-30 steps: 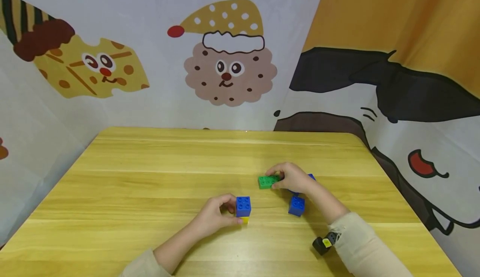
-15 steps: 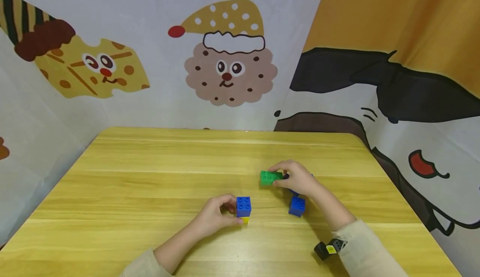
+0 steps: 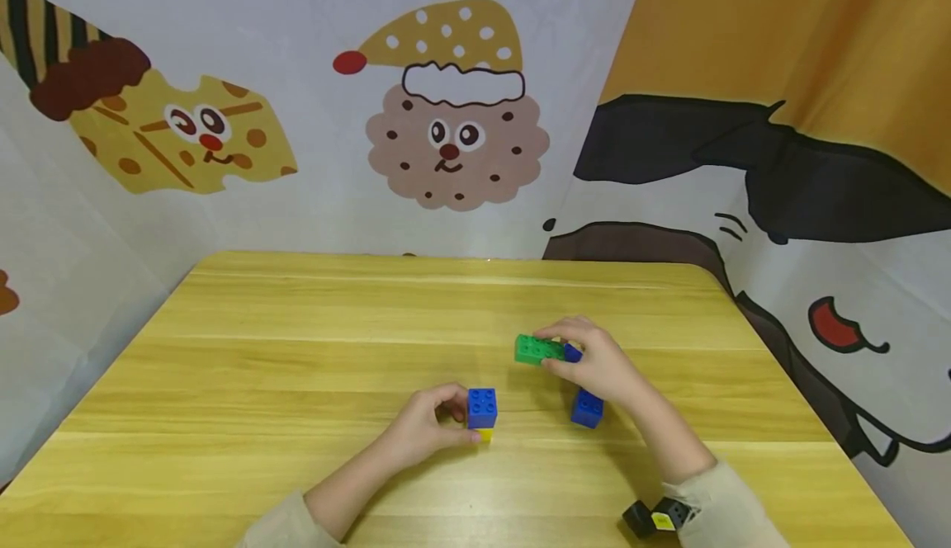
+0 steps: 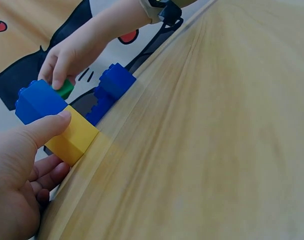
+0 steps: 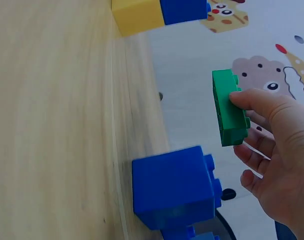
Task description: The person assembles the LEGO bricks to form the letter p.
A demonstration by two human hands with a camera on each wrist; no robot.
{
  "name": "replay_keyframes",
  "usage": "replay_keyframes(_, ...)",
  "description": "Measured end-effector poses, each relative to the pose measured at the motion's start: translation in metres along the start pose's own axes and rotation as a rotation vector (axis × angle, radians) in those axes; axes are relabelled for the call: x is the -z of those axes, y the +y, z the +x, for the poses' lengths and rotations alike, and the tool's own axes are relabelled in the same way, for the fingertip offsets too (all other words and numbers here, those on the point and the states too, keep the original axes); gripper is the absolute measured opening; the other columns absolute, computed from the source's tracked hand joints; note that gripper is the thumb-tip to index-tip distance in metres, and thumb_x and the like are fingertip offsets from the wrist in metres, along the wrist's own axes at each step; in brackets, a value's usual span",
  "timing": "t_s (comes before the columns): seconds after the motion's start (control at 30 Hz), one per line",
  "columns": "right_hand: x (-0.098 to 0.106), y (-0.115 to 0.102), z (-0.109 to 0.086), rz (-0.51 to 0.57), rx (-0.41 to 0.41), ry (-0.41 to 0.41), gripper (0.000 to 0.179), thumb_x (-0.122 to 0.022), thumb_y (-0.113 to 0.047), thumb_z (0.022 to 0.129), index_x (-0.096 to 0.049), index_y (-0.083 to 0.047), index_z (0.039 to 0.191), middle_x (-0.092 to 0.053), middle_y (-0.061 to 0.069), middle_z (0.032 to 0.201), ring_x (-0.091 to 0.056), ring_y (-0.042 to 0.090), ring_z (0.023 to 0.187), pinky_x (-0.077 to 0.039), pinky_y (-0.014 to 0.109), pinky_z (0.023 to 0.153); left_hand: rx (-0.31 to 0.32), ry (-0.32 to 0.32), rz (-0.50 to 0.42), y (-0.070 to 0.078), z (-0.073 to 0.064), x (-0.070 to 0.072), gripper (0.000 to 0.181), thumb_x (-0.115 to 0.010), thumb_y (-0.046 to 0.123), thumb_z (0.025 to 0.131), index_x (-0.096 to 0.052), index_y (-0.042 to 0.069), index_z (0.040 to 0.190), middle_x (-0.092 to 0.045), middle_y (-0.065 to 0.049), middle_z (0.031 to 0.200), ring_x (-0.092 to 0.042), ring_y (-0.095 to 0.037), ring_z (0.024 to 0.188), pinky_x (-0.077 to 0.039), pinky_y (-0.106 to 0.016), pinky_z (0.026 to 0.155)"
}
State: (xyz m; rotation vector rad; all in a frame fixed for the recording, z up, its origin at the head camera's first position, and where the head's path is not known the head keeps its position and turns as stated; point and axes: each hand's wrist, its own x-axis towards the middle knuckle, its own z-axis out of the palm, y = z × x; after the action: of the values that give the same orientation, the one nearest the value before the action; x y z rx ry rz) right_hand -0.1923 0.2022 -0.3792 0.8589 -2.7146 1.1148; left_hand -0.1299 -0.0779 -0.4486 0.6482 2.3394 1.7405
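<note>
Left hand (image 3: 423, 431), lower centre, fingers gripping yellow brick (image 4: 76, 136), right hand (image 3: 603, 366), right of centre, fingers pinching green brick (image 5: 231, 120)

One green brick (image 3: 532, 350), one yellow block (image 4: 75, 136), at least three blue blocks (image 3: 587, 410), one wooden table (image 3: 312, 325)

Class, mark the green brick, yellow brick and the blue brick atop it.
Green brick (image 5: 228, 111), right wrist view: long side.
Yellow brick (image 4: 74, 136), left wrist view: side face.
Stacked blue brick (image 3: 482, 405), head view: studded top.
</note>
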Motion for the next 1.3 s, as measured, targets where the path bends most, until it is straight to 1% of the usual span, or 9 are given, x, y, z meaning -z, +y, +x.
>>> replay_keyframes(0.13, -0.001, -0.007, -0.004, 0.01, 0.028, 0.016, 0.038, -0.078, -0.017, 0.081, -0.068, -0.017, 0.118, -0.063, -0.006, 0.114, -0.054, 0.019, 0.102, -0.047, 0.053, 0.083, 0.007, -0.002, -0.005, 0.0, 0.0, 0.001, 0.031, -0.083, 0.015, 0.074, -0.066, 0.01, 0.1, -0.064, 0.004, 0.089, -0.057, -0.02, 0.085, -0.05, -0.029, 0.077)
replay_keyframes(0.27, -0.003, -0.015, -0.008, 0.033, 0.064, 0.027, 0.039, -0.078, -0.014, 0.081, -0.068, -0.017, 0.118, -0.062, -0.006, 0.115, -0.054, 0.02, 0.106, -0.047, 0.053, 0.084, 0.009, -0.003, -0.009, 0.001, 0.001, 0.001, 0.032, -0.083, 0.015, 0.074, -0.066, 0.01, 0.101, -0.064, 0.005, 0.09, -0.057, -0.02, 0.085, -0.05, -0.029, 0.077)
replay_keyframes(0.43, -0.005, -0.025, -0.012, 0.077, 0.105, 0.032, 0.04, -0.078, -0.009, 0.08, -0.068, -0.019, 0.118, -0.062, -0.006, 0.114, -0.054, 0.018, 0.105, -0.047, 0.053, 0.083, 0.008, -0.007, -0.006, 0.001, 0.001, 0.002, 0.032, -0.083, 0.015, 0.074, -0.066, 0.01, 0.101, -0.064, 0.004, 0.089, -0.057, -0.02, 0.085, -0.05, -0.029, 0.076)
replay_keyframes(0.6, -0.01, -0.033, -0.015, 0.092, 0.141, 0.035, 0.04, -0.077, -0.009, 0.081, -0.067, -0.019, 0.118, -0.062, -0.007, 0.113, -0.053, 0.016, 0.106, -0.046, 0.051, 0.086, 0.005, -0.005, -0.004, 0.001, 0.001, 0.002, 0.033, -0.083, 0.015, 0.074, -0.066, 0.01, 0.101, -0.064, 0.003, 0.089, -0.058, -0.02, 0.085, -0.05, -0.029, 0.076)
replay_keyframes(0.77, -0.014, -0.042, -0.017, 0.099, 0.162, 0.029, 0.042, -0.077, -0.007, 0.079, -0.067, -0.019, 0.118, -0.062, -0.011, 0.111, -0.053, 0.014, 0.106, -0.045, 0.046, 0.089, -0.002, -0.004, 0.006, 0.002, 0.001, 0.002, 0.033, -0.083, 0.016, 0.074, -0.066, 0.009, 0.102, -0.064, 0.003, 0.089, -0.058, -0.02, 0.084, -0.05, -0.029, 0.076)
replay_keyframes(0.9, -0.017, -0.048, -0.018, 0.118, 0.179, 0.018, 0.044, -0.077, -0.005, 0.077, -0.067, -0.017, 0.118, -0.062, -0.011, 0.112, -0.053, 0.015, 0.106, -0.045, 0.046, 0.087, -0.001, -0.01, 0.008, 0.001, 0.001, 0.003, 0.033, -0.082, 0.017, 0.076, -0.066, 0.01, 0.103, -0.064, 0.004, 0.09, -0.058, -0.02, 0.085, -0.05, -0.03, 0.076)
replay_keyframes(1.13, -0.023, -0.053, -0.02, 0.124, 0.207, 0.005, 0.044, -0.077, -0.006, 0.077, -0.067, -0.021, 0.117, -0.061, -0.012, 0.112, -0.052, 0.014, 0.106, -0.046, 0.046, 0.087, -0.012, -0.017, 0.006, 0.0, 0.001, 0.002, 0.033, -0.082, 0.017, 0.076, -0.066, 0.01, 0.104, -0.065, 0.005, 0.091, -0.058, -0.02, 0.085, -0.05, -0.03, 0.076)
replay_keyframes(1.3, -0.026, -0.058, -0.02, 0.123, 0.229, -0.011, 0.043, -0.077, -0.007, 0.078, -0.067, -0.022, 0.117, -0.061, -0.012, 0.111, -0.052, 0.013, 0.106, -0.046, 0.045, 0.086, -0.015, -0.014, 0.003, -0.001, 0.001, 0.001, 0.033, -0.082, 0.017, 0.076, -0.067, 0.01, 0.105, -0.065, 0.005, 0.091, -0.058, -0.02, 0.086, -0.049, -0.03, 0.077)
